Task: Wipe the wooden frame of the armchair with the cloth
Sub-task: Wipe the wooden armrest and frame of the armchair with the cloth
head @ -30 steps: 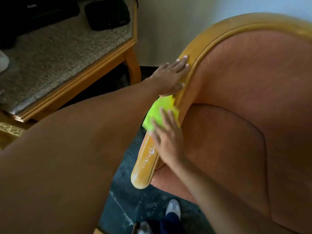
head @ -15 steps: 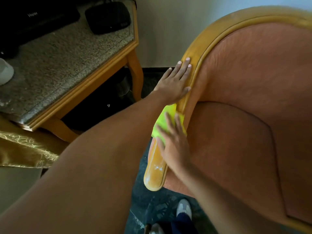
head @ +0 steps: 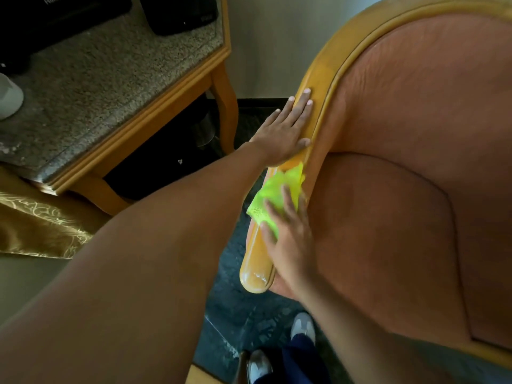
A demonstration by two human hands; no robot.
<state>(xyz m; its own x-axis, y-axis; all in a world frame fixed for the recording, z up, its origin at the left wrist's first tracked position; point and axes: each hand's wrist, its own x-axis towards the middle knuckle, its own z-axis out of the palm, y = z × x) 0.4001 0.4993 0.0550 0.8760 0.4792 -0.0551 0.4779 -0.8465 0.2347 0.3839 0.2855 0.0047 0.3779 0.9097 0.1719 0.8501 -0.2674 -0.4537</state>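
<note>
The armchair has orange upholstery (head: pixel 401 189) and a glossy yellow-brown wooden frame (head: pixel 340 48) that curves over the back and runs down into the left armrest (head: pixel 256 270). A bright yellow-green cloth (head: pixel 273 198) lies on the middle of that armrest. My right hand (head: pixel 291 239) presses flat on the cloth's lower part, fingers spread. My left hand (head: pixel 285 128) lies flat and open on the frame just above the cloth, holding nothing. Wet streaks show at the armrest's rounded tip.
A wooden side table with a speckled stone top (head: pixel 91 87) stands at the left, with black objects (head: pixel 177 12) and a white cup (head: pixel 8 98) on it. A gold fabric (head: pixel 36 225) lies below it. My shoes (head: pixel 303 327) stand on the dark floor (head: pixel 243 309).
My right hand has slid the cloth slightly down the armrest, away from my left hand, so bare wood shows between them. My left hand has stayed flat on the frame.
</note>
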